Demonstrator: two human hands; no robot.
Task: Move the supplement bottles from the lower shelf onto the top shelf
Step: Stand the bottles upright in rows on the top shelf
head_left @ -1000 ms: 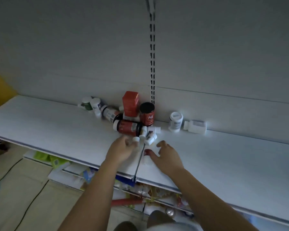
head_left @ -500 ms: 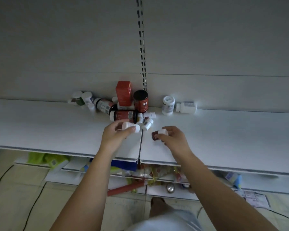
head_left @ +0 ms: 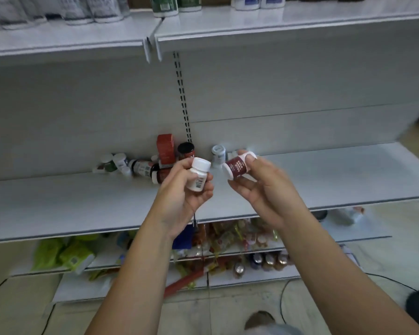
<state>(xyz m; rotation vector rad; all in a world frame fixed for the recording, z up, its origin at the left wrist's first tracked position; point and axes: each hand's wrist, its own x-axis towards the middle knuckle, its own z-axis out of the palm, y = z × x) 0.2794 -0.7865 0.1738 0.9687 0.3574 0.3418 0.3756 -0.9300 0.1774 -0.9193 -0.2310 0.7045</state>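
Left hand (head_left: 184,192) closed around white bottle (head_left: 198,176); right hand (head_left: 264,187) pinches red-labelled bottle (head_left: 237,167). Lift both clear of top shelf (head_left: 276,32) lip, set upright behind it.

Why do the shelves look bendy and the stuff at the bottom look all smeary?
Head view: the wide-angle lens bows the white top shelf and the white lower shelf; the colourful packets underneath are smeared by blur; the light is dim and greyish; the small white bottle and red-labelled bottle in the hands look sharpest.
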